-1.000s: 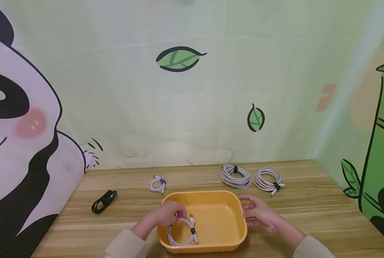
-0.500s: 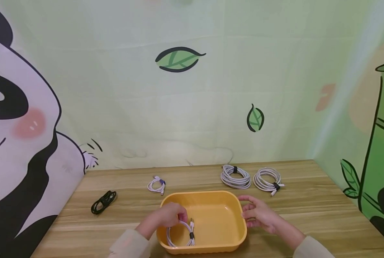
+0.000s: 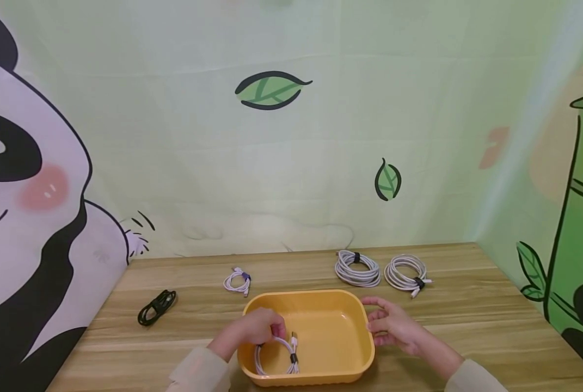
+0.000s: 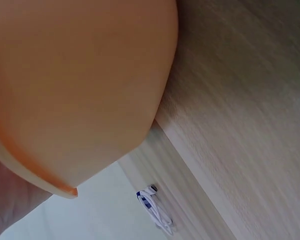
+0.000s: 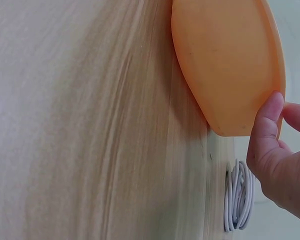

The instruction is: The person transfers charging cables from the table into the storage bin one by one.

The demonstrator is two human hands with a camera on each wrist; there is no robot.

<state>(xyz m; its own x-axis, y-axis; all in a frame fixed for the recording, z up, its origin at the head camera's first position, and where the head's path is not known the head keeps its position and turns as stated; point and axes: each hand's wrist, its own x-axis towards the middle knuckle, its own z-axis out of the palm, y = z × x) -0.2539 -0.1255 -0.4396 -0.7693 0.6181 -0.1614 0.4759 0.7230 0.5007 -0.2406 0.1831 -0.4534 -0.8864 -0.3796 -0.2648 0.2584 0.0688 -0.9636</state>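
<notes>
A yellow plastic basin sits near the front of the wooden table. Inside its left part, my left hand pinches the top of a coiled white cable with a black strap; the fingertips are partly hidden. My right hand holds the basin's right rim. In the right wrist view the thumb lies against the outer wall and a finger is over the rim. The left wrist view shows the basin's outer wall, with only a bit of the left hand behind the rim.
A black cable bundle lies at left. Behind the basin is a small white cable with a blue strap. Two larger coils, one grey-white cable and one white cable, lie at the back right. A printed backdrop stands behind the table.
My left hand has shifted slightly right, and the cable coil has settled a little lower in the basin. The right hand stays at the rim.
</notes>
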